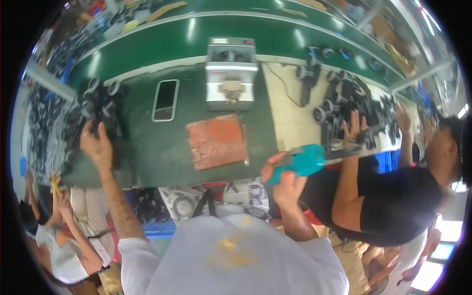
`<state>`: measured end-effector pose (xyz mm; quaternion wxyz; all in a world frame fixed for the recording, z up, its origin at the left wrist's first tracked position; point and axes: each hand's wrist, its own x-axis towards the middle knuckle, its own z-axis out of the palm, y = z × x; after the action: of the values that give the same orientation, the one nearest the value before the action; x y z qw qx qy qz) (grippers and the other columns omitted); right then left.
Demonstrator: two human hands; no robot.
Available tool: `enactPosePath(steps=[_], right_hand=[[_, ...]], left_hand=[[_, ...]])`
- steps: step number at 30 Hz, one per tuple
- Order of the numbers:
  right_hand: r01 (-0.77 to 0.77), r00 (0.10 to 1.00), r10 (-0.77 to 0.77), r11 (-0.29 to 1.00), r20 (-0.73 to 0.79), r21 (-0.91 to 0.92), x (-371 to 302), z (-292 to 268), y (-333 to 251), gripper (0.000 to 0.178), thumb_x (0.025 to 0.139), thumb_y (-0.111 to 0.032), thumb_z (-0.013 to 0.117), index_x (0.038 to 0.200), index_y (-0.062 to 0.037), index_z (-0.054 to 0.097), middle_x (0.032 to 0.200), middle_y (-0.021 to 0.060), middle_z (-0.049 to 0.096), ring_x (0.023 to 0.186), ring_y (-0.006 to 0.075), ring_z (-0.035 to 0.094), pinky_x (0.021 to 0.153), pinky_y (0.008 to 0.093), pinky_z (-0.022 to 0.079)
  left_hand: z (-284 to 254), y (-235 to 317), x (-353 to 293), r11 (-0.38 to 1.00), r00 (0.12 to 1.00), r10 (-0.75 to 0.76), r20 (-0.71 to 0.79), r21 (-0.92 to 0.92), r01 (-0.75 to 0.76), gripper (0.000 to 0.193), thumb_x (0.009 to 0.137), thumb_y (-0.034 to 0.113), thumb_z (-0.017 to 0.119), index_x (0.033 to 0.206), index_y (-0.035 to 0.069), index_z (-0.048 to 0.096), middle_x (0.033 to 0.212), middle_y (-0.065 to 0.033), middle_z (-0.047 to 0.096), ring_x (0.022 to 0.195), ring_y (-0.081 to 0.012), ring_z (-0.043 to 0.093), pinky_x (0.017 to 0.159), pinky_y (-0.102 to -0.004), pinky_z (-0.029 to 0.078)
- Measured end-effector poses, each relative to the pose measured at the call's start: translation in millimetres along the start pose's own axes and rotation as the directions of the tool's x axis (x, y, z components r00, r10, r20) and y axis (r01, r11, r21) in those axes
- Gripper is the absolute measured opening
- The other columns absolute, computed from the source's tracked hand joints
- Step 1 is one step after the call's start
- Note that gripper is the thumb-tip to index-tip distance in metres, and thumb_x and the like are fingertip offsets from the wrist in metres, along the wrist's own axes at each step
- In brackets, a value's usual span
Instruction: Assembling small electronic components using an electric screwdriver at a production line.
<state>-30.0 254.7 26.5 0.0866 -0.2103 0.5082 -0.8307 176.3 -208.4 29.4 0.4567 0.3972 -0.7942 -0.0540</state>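
Observation:
My left hand (97,147) reaches to the near side of a heap of black plastic parts with round grey-rimmed ends (93,101). Its thumb and fingers are apart, and nothing shows between them; whether the fingertips touch a part I cannot tell. Close to my body, at the table's front edge, my right hand (285,184) is closed round a teal power screwdriver (304,161), slightly blurred and pointing to the right. A worn reddish-orange mat (215,141) lies on the green table between my hands, with a thin metal strip (246,145) along its right edge.
A silver box-shaped screw feeder (231,73) stands at the back centre, with a white-framed phone (165,101) to its left. More black parts (346,101) are piled on the right. A co-worker's hand (354,128) reaches over them. A green shelf (162,37) runs behind.

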Motion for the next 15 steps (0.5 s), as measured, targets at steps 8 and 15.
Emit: enactPosePath(steps=[8,15], right_hand=[[-0.104,0.994,0.106,0.993,0.030,-0.061,-0.5,-2.2,-25.7,0.066,0.089,-0.053,0.074,0.116,0.0043,0.053,0.090,0.0123,0.063,0.066,0.0181,0.063,0.060,0.0327,0.050],[-0.148,0.986,0.155,0.983,0.056,-0.111,-19.3,-22.0,-39.2,0.069,0.087,-0.050,0.080,0.117,0.0066,0.055,0.080,0.0071,0.063,0.069,0.0145,0.060,0.062,0.0297,0.049]], left_hand=[[82.4,344.2,-80.0,0.757,0.660,0.415,0.626,-0.640,0.131,0.027,0.091,0.025,0.072,0.108,0.005,0.068,0.098,-0.0153,0.071,0.094,-0.0339,0.069,0.082,-0.0412,0.056],[165.8,509.6,-210.4,0.618,0.398,0.762,0.511,-0.758,-0.208,0.050,0.090,0.050,0.066,0.103,0.001,0.066,0.095,-0.0161,0.072,0.090,-0.0342,0.071,0.078,-0.0466,0.055]])
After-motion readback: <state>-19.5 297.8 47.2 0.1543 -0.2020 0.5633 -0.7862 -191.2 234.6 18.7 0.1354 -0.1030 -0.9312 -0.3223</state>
